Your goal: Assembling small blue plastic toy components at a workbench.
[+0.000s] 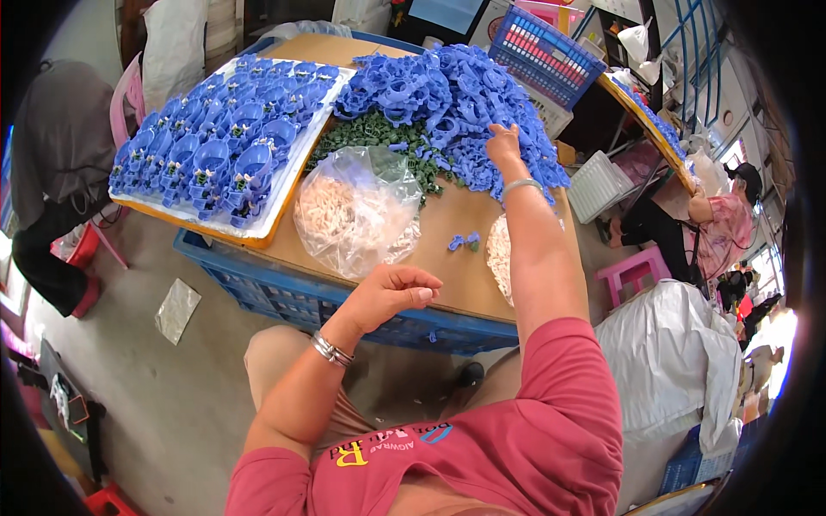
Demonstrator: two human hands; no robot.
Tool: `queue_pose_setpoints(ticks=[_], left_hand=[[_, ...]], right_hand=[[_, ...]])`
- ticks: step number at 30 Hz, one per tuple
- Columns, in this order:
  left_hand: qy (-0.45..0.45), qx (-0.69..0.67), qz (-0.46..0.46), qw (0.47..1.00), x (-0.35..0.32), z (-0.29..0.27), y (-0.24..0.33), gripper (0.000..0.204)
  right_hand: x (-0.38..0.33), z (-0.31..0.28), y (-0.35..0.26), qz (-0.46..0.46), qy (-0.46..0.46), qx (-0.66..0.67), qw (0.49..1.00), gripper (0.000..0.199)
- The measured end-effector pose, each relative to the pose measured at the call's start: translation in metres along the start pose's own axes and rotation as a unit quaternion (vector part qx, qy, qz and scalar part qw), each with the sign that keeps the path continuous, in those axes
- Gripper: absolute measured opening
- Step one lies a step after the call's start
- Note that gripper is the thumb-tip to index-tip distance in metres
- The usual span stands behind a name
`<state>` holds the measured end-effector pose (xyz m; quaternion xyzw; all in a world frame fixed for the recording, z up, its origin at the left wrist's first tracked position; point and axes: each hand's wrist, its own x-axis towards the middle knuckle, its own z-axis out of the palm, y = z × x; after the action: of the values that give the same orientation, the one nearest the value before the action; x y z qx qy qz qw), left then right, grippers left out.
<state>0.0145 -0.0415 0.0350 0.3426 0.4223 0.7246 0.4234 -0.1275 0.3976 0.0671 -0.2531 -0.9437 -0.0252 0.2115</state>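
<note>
My right hand (503,146) reaches over a heap of small blue plastic parts (469,82) at the back right of the table. Its fingertips are spread at the heap, and I make out no part between them. Near the front edge, my left hand (391,297) hovers with fingers loosely curved and a small gap to the thumb; nothing shows in it. Just beyond it stands a clear plastic bag (357,211) of pale pieces. A lone blue part with a green piece (465,242) lies on the board between the hands. More pale pieces (499,258) are partly covered by my right forearm.
A white board (297,155) with rows of upright blue assemblies sits at the left. Small dark green pieces (379,133) lie behind the bag. A blue basket (546,56) stands at the back. At the right, a person (723,224) sits by another table near a pink stool (634,268).
</note>
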Motion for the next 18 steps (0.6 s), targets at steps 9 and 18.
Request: queue_pose_setpoints(ticks=[9,18], left_hand=[[0.049,-0.001,-0.022,0.999,-0.012,-0.012,-0.003,0.022],[0.064,-0.002,-0.041,0.997,-0.006,-0.015,-0.002,0.021]], right_hand=[[-0.014,-0.01,-0.069,0.099,-0.016,0.139,0.985,0.059],[-0.02,-0.015,-0.07,0.018,0.057,0.077,0.995,0.029]])
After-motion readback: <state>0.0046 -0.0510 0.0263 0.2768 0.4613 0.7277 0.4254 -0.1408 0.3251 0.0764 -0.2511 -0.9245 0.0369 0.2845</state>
